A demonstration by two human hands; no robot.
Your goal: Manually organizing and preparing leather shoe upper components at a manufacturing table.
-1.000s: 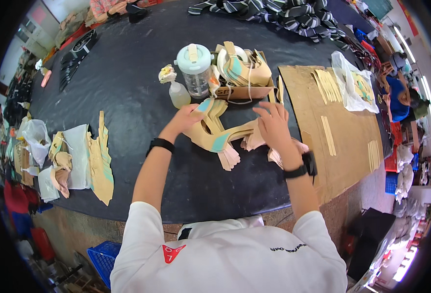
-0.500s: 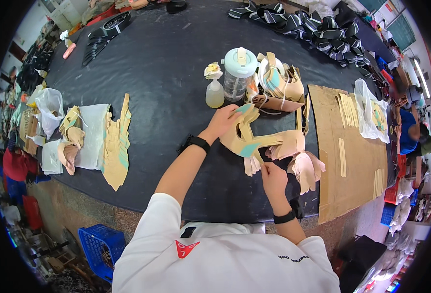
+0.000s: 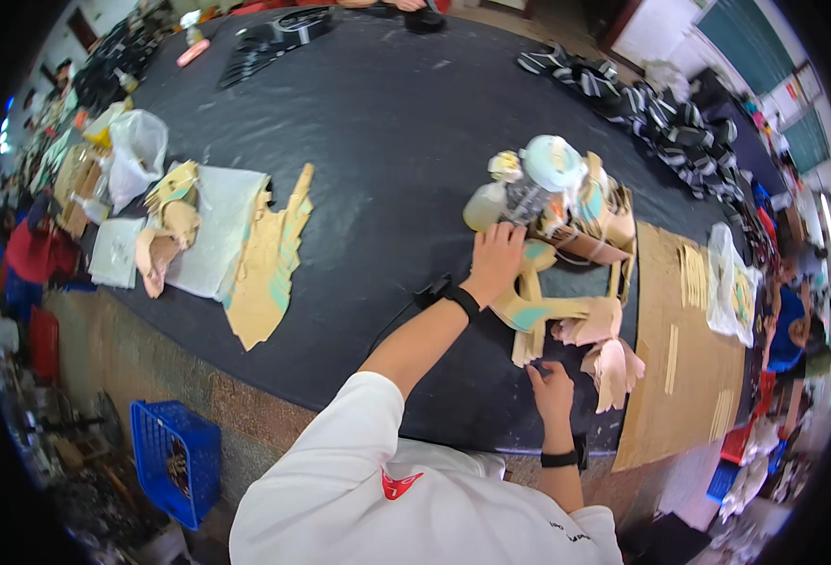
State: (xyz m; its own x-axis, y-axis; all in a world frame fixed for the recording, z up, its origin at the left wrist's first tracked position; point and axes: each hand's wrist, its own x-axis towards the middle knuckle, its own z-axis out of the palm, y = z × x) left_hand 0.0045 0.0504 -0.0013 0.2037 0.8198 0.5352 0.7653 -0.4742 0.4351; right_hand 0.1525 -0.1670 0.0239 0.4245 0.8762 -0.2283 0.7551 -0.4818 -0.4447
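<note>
My left hand [image 3: 497, 261] lies palm down at the left end of a layered stack of beige cut pieces [image 3: 540, 309] with pale green patches. Its fingers stretch forward, tips near the base of a translucent bottle [image 3: 484, 207] holding yellowish liquid; whether they touch it is unclear. My right hand [image 3: 554, 391] is just below the stack, thumb and forefinger apart, with nothing visible between them. Fanned pink pieces [image 3: 611, 372] lie to its right, joined by the stack's right end. Behind stand a clear jug with a pale blue lid [image 3: 553, 163] and a cardboard box [image 3: 585, 247] of beige pieces.
Cardboard [image 3: 684, 377] with narrow beige strips and a plastic bag [image 3: 722, 282] lies at right. Leftward are beige sheets [image 3: 270, 259], white sheets [image 3: 210, 202] and another bag [image 3: 138, 151]. Black-and-white pieces [image 3: 660, 122] heap at far right. A blue basket [image 3: 178, 457] stands on the floor.
The view has swung left, so the table's things appear further right. My left hand has shifted off the stack's top toward the bottle; my right hand has come away from the stack's lower strip.
</note>
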